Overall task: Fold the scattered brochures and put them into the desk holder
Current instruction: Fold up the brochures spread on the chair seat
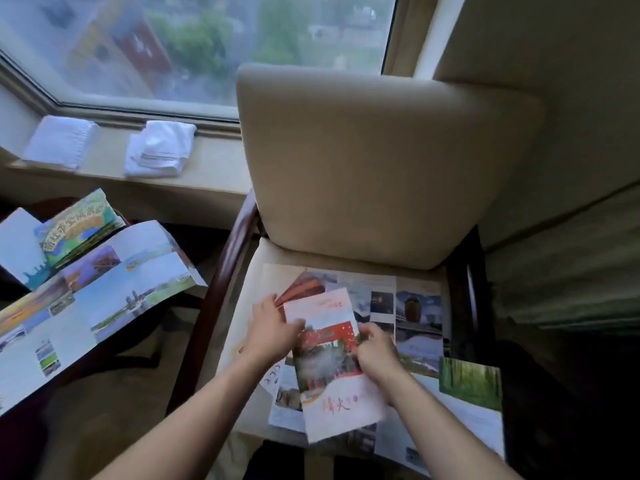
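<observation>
Counting the paper items gave this tally: one folded brochure [329, 358] held over the chair seat [256, 271], one large unfolded sheet [412, 313] spread on the seat beneath it, one green-covered leaflet [471, 382] lying at the seat's right edge, and one long unfolded brochure [93, 296] draped over the dark side table at left, with a folded green map [79, 230] on its upper end. Two stacks of white towels [159, 150] sat on the window sill [214, 174].

The left hand [273, 327] gripped the folded brochure at its left edge, fingers curled onto the cover. The right hand [374, 351] pinched the right edge (thumb on top, fingers curled beneath). Both forearms reached forward from the lower frame, converging on the brochure. No desk holder could be identified with certainty.
</observation>
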Demonstrator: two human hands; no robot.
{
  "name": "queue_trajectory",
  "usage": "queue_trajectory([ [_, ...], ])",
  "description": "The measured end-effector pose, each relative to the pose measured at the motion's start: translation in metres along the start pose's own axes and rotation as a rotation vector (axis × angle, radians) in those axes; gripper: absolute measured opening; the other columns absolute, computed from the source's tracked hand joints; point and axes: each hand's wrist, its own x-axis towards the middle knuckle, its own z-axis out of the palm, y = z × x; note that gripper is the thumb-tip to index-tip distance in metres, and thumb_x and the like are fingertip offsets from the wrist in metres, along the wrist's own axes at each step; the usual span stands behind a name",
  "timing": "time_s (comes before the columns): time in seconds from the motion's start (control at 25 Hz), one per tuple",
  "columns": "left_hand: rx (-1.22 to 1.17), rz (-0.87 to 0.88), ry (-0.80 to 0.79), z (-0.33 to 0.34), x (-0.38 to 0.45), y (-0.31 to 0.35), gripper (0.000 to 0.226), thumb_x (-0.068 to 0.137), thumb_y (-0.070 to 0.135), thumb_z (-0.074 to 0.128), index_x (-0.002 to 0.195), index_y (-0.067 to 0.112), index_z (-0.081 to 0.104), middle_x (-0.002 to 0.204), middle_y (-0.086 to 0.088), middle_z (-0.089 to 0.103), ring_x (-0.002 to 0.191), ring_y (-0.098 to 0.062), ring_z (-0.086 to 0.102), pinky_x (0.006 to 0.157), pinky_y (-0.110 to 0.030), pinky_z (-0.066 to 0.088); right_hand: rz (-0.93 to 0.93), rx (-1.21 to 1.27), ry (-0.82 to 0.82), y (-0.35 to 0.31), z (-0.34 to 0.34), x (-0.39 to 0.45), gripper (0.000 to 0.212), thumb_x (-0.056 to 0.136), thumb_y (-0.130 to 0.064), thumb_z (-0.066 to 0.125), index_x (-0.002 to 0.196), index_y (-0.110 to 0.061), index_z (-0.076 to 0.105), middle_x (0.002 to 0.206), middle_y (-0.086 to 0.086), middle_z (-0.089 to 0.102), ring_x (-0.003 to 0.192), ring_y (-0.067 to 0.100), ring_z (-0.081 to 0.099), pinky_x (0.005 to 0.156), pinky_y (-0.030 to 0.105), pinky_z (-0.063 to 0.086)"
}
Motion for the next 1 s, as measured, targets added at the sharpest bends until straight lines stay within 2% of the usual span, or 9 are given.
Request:
queue_trajectory([
  [0.04, -0.197, -0.112, -0.16, 0.013, 0.004, -0.013, 0.032, 0.087, 0.029, 0.066, 0.116, 0.017, 0.063, 0.106, -0.008, 0.066, 0.086, -0.019, 0.065, 0.086, -0.046, 0.054, 0.034, 0.046, 0.03, 0.013, 0.004, 0.011, 0.026, 0.089, -0.004, 0.058, 0.101, -0.027, 0.064, 0.102, 0.008, 0.072, 0.095, 0.033, 0.07, 0.086, 0.055, 0.058],
  [0.12, -0.381, -0.234, -0.383, 0.041, 0.023, -0.033, 0.015, 0.092, 0.029, 0.062, 0.1, 0.016, 0.066, 0.091, -0.007, 0.072, 0.068, -0.015, 0.067, 0.067, -0.034, 0.056, 0.094, 0.143, 0.075, 0.031, 0.015, 0.04, 0.025, 0.089, -0.006, 0.062, 0.1, -0.029, 0.06, 0.105, 0.009, 0.071, 0.095, 0.035, 0.07, 0.086, 0.057, 0.058],
  [0.2, -0.425, -0.247, -0.335, 0.068, 0.05, -0.047, 0.01, 0.094, 0.017, 0.063, 0.104, 0.015, 0.063, 0.089, -0.006, 0.073, 0.068, -0.015, 0.071, 0.062, -0.028, 0.06, 0.087, 0.158, 0.126, 0.036, 0.028, 0.067, 0.024, 0.091, -0.012, 0.064, 0.105, -0.031, 0.058, 0.107, 0.006, 0.07, 0.091, 0.029, 0.07, 0.082, 0.051, 0.06],
  [0.32, -0.293, -0.239, -0.072, 0.095, 0.084, -0.065, 0.017, 0.089, 0.019, 0.064, 0.103, 0.019, 0.056, 0.095, -0.003, 0.07, 0.088, -0.025, 0.071, 0.078, -0.044, 0.061, -0.013, -0.012, 0.206, 0.034, 0.047, 0.106, 0.022, 0.095, -0.02, 0.059, 0.106, -0.038, 0.055, 0.101, -0.001, 0.068, 0.085, 0.022, 0.068, 0.072, 0.04, 0.06],
  [0.52, -0.045, 0.044, 0.027, 0.111, 0.134, -0.087, 0.022, 0.086, 0.018, 0.061, 0.105, 0.026, 0.053, 0.107, 0.005, 0.066, 0.099, -0.017, 0.063, 0.08, -0.035, 0.051, 0.087, -0.097, 0.421, 0.045, 0.089, 0.146, 0.017, 0.091, -0.016, 0.058, 0.099, -0.028, 0.05, 0.102, 0.001, 0.065, 0.087, 0.026, 0.064, 0.067, 0.035, 0.05],
  [0.64, 0.03, 0.089, -0.041, 0.132, 0.15, -0.078, 0.039, 0.086, 0.021, 0.064, 0.123, 0.013, 0.057, 0.123, -0.008, 0.057, 0.116, -0.027, 0.053, 0.1, -0.044, 0.048, 0.031, -0.26, 0.631, 0.059, 0.082, 0.154, 0.02, 0.09, -0.021, 0.062, 0.109, -0.024, 0.053, 0.119, 0.005, 0.057, 0.109, 0.03, 0.057, 0.085, 0.043, 0.048],
  [0.72, 0.016, 0.12, -0.031, 0.16, 0.136, -0.067, 0.051, 0.085, 0.022, 0.065, 0.133, 0.011, 0.051, 0.128, -0.01, 0.05, 0.12, -0.031, 0.045, 0.103, -0.042, 0.042, 0.022, -0.412, 0.651, 0.065, 0.069, 0.163, 0.033, 0.088, -0.023, 0.063, 0.119, -0.017, 0.056, 0.129, 0.013, 0.052, 0.123, 0.035, 0.048, 0.099, 0.048, 0.043],
  [0.84, -0.142, 0.026, -0.005, 0.188, 0.121, -0.048, 0.067, 0.083, 0.019, 0.065, 0.144, 0.01, 0.04, 0.136, -0.012, 0.046, 0.125, -0.033, 0.041, 0.104, -0.043, 0.038, 0.034, -0.385, 0.607, 0.065, 0.061, 0.172, 0.054, 0.084, -0.023, 0.069, 0.134, -0.012, 0.05, 0.136, 0.017, 0.049, 0.13, 0.037, 0.045, 0.104, 0.048, 0.04],
  [1.0, -0.201, -0.234, -0.006, 0.174, 0.143, -0.031, 0.033, 0.091, 0.013, 0.056, 0.122, 0.006, 0.061, 0.126, -0.016, 0.059, 0.12, -0.037, 0.053, 0.104, -0.048, 0.044, 0.031, -0.219, 0.517, 0.058, 0.045, 0.174, 0.053, 0.087, -0.013, 0.067, 0.137, -0.015, 0.05, 0.134, 0.01, 0.054, 0.125, 0.032, 0.053, 0.106, 0.048, 0.045],
])
